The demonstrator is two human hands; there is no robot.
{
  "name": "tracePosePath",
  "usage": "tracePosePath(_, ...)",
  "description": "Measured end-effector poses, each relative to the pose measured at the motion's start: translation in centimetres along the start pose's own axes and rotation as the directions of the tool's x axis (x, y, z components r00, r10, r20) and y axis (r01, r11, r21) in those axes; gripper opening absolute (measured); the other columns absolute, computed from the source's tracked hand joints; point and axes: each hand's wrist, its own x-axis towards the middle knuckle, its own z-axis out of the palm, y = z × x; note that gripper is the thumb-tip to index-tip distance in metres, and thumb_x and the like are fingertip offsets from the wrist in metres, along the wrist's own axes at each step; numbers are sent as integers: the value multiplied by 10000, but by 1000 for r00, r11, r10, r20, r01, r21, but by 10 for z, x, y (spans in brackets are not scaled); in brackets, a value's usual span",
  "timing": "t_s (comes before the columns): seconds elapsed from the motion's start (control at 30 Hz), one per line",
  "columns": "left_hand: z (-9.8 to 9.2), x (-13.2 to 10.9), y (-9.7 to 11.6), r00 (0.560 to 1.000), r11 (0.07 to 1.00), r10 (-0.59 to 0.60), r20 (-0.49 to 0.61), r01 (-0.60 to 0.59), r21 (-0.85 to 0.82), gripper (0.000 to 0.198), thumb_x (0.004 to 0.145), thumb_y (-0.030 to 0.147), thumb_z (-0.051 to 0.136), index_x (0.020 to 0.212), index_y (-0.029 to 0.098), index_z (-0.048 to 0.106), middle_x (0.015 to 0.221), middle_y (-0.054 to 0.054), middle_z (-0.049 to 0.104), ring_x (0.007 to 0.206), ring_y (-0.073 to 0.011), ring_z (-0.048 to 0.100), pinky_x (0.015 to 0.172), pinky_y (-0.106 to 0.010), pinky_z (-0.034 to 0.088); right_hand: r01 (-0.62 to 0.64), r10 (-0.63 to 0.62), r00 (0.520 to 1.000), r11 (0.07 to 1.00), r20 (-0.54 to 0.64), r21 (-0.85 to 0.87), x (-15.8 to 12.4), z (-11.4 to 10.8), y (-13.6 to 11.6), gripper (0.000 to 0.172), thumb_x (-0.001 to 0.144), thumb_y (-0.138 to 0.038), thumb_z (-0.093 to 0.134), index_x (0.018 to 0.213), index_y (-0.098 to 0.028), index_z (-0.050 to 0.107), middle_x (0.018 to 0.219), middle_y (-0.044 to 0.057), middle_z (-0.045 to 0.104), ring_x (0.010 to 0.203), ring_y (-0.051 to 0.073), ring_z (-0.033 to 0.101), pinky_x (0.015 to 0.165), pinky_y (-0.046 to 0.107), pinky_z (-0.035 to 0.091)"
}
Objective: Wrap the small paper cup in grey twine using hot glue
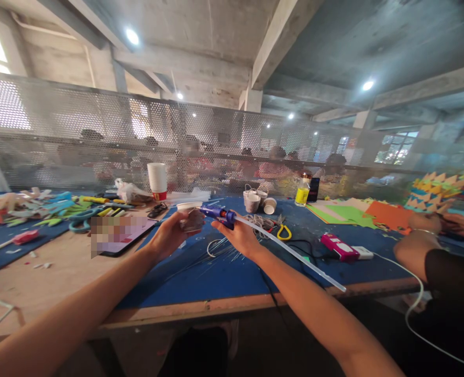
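My left hand (172,233) is closed around a small paper cup (190,215) with a white rim, held above the blue mat (216,269). My right hand (238,235) grips a blue hot glue gun (218,213) whose nozzle points at the cup. A long clear glue stick (295,254) juts out of the gun's back, slanting down to the right over my forearm. Both hands hover close together over the table.
Scissors (80,219), coloured paper scraps and markers lie left, a stack of white cups (157,180) behind. Small cups (257,201), a yellow bottle (302,192), yellow-handled pliers (283,231), a pink device (339,247) with a white cable. Another person's arms (432,235) rest at right. Mesh fence behind.
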Motion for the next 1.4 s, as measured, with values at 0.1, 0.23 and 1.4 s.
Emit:
tracePosePath(0.1,0,0,0,1000,1000,2,-6,-2,6,307,844,274,628,1085,131,753,1044,-126,781,961,-276,717,842,-361,560,2,-2,1000,1000,-2,-7,0,0,0,374,956,-562,568,975,-198,654,873,51,703,797,201,657,741,298,505)
tracePosePath(0.23,-1,0,1,1000,1000,4,1,-4,7,302,845,264,626,1092,134,743,1047,-118,781,965,-271,717,847,-364,561,21,-21,1000,1000,-22,8,0,2,2,408,952,-588,558,959,-192,654,852,54,692,785,203,653,728,297,501)
tracePosePath(1.4,0,-1,4,1000,1000,0,25,0,-14,311,857,249,595,1094,123,752,1052,-129,791,942,-266,733,815,-355,577,-12,12,1000,1000,-17,24,1,4,9,359,940,-554,597,970,-205,676,866,57,702,791,215,655,736,315,505)
